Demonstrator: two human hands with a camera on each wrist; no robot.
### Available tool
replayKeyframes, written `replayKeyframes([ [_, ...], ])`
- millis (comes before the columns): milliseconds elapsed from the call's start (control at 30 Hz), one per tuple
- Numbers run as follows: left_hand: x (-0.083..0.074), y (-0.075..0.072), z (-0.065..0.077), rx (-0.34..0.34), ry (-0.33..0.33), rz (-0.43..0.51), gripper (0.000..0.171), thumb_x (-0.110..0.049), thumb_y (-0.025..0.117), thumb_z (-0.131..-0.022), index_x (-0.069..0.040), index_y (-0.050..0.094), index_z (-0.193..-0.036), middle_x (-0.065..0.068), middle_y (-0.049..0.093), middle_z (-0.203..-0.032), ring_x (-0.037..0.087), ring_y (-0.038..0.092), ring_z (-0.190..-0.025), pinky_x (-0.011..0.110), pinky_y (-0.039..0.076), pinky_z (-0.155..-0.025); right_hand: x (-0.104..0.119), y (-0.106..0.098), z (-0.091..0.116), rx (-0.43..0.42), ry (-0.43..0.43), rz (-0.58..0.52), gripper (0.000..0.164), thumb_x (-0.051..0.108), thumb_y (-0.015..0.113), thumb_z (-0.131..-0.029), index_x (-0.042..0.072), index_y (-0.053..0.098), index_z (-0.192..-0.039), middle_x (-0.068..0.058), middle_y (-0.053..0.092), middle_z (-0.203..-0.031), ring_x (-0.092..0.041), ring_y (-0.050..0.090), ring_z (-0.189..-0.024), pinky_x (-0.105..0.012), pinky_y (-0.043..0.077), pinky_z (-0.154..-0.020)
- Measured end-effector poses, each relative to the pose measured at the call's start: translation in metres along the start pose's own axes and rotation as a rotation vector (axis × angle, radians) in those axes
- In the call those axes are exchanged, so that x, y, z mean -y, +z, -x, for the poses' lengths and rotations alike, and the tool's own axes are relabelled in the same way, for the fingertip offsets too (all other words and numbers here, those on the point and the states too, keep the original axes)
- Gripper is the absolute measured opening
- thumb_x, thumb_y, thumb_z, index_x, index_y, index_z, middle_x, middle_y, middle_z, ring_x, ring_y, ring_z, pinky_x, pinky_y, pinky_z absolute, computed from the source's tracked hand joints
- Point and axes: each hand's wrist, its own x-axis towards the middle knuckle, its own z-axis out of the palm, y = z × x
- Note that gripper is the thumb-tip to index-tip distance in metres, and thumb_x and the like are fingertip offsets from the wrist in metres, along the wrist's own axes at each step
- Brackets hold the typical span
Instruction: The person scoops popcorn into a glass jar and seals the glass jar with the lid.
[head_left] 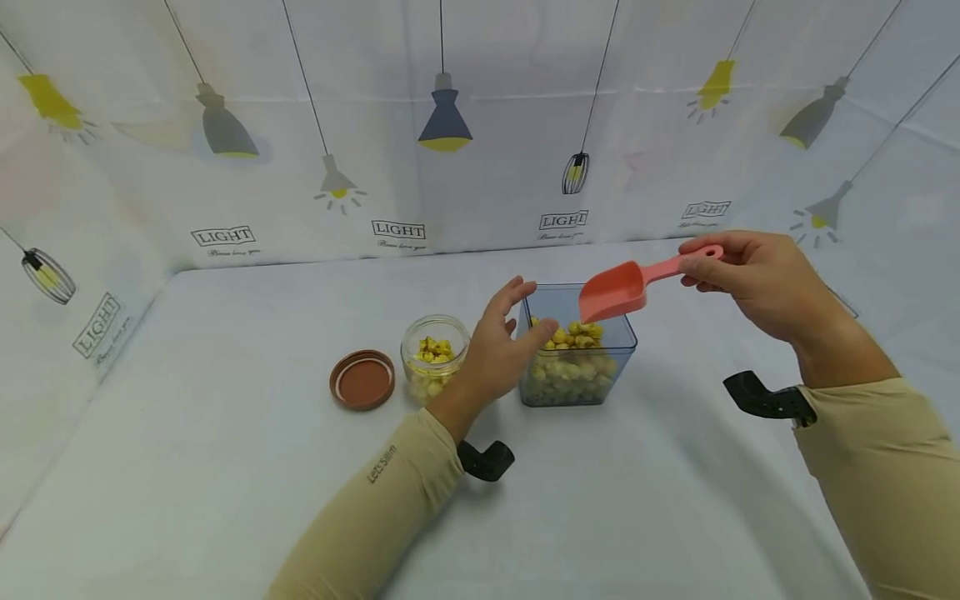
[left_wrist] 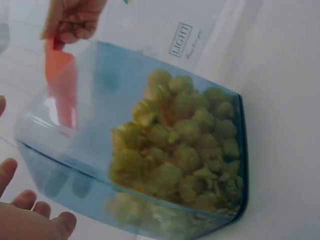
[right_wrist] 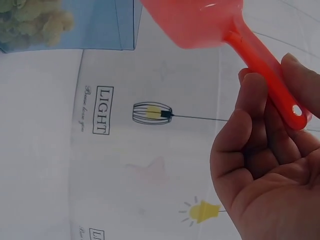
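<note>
A pinkish-red scoop (head_left: 613,290) is pinched by its handle in my right hand (head_left: 765,279), with its bowl over the clear bluish container (head_left: 579,400). Yellow popcorn (left_wrist: 175,135) fills the lower part of that container. My left hand (head_left: 497,358) is beside the container's left side, fingers spread and holding nothing. In the left wrist view its fingertips (left_wrist: 62,225) appear close to the wall; whether they touch it I cannot tell. Just left of this hand stands a round glass jar (head_left: 411,350) with some popcorn inside, partly hidden by the wrist.
A brown round lid (head_left: 362,380) lies on the white table (head_left: 225,433) left of the jar. Behind the table hangs a white cloth (head_left: 495,200) printed with lamps and the word LIGHT.
</note>
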Motion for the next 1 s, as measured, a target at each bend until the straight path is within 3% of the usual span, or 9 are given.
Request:
replayKeyframes([
  [100, 0.008, 0.0, -0.003, 0.007, -0.035, 0.005, 0.057, -0.025, 0.064, -0.099, -0.012, 0.043, -0.151, -0.004, 0.022, -0.163, 0.014, 0.022, -0.148, 0.04, 0.027, -0.117, 0.003, 0.002, -0.002, 0.032, 0.025, 0.086, 0.045, 0.033, 0.065, -0.099, -0.002, 0.062, -0.128, 0.002, 0.072, -0.092, -0.008, 0.065, -0.085, -0.014, 0.05, -0.078],
  [200, 0.014, 0.001, -0.006, 0.034, -0.06, 0.0, 0.058, -0.027, 0.064, -0.099, -0.014, 0.042, -0.152, -0.004, 0.019, -0.164, 0.015, 0.02, -0.149, 0.042, 0.025, -0.118, 0.008, 0.004, -0.002, 0.048, 0.046, 0.179, 0.048, 0.04, 0.063, -0.099, 0.003, 0.064, -0.128, -0.004, 0.073, -0.095, -0.016, 0.062, -0.089, -0.025, 0.048, -0.079],
  [300, 0.019, 0.002, -0.007, 0.059, -0.074, -0.02, 0.058, -0.028, 0.062, -0.1, -0.018, 0.041, -0.153, -0.004, 0.018, -0.165, 0.016, 0.018, -0.15, 0.046, 0.022, -0.119, 0.015, 0.006, -0.003, 0.058, 0.025, 0.259, 0.046, 0.041, 0.063, -0.098, 0.004, 0.066, -0.125, -0.009, 0.072, -0.097, -0.025, 0.058, -0.092, -0.033, 0.046, -0.074],
  [400, 0.021, 0.003, -0.008, 0.07, -0.077, -0.045, 0.058, -0.031, 0.061, -0.1, -0.021, 0.04, -0.153, -0.003, 0.018, -0.165, 0.018, 0.017, -0.15, 0.051, 0.02, -0.119, 0.026, 0.008, -0.004, 0.071, -0.015, 0.331, 0.044, 0.04, 0.065, -0.098, 0.003, 0.068, -0.122, -0.012, 0.07, -0.098, -0.028, 0.053, -0.093, -0.033, 0.044, -0.065],
  [567, 0.022, 0.003, -0.009, 0.067, -0.069, -0.06, 0.059, -0.032, 0.062, -0.099, -0.022, 0.04, -0.153, -0.004, 0.022, -0.164, 0.017, 0.021, -0.149, 0.049, 0.022, -0.118, 0.045, 0.014, -0.009, 0.109, -0.08, 0.455, 0.041, 0.037, 0.067, -0.096, 0.002, 0.07, -0.119, -0.01, 0.064, -0.089, -0.027, 0.048, -0.083, -0.033, 0.038, -0.056],
  [767, 0.023, 0.002, -0.008, 0.058, -0.066, -0.053, 0.06, -0.031, 0.063, -0.099, -0.021, 0.04, -0.153, -0.005, 0.026, -0.162, 0.015, 0.023, -0.148, 0.044, 0.024, -0.118, 0.067, 0.024, -0.014, 0.176, -0.141, 0.585, 0.038, 0.032, 0.068, -0.096, 0.001, 0.07, -0.117, -0.008, 0.067, -0.088, -0.027, 0.053, -0.082, -0.036, 0.044, -0.061],
  [867, 0.022, 0.002, -0.007, 0.06, -0.064, -0.049, 0.061, -0.031, 0.064, -0.098, -0.021, 0.039, -0.153, -0.005, 0.025, -0.163, 0.014, 0.023, -0.148, 0.043, 0.024, -0.118, 0.073, 0.031, -0.015, 0.207, -0.154, 0.632, 0.037, 0.03, 0.069, -0.096, -0.001, 0.069, -0.117, -0.005, 0.064, -0.08, -0.026, 0.052, -0.078, -0.036, 0.043, -0.06],
  [1000, 0.023, 0.002, -0.007, 0.069, -0.067, -0.037, 0.063, -0.031, 0.065, -0.098, -0.021, 0.038, -0.154, -0.005, 0.024, -0.163, 0.014, 0.022, -0.148, 0.044, 0.023, -0.119, 0.078, 0.041, -0.014, 0.247, -0.164, 0.655, 0.036, 0.026, 0.07, -0.095, -0.003, 0.068, -0.115, -0.004, 0.062, -0.075, -0.025, 0.053, -0.071, -0.036, 0.045, -0.058],
])
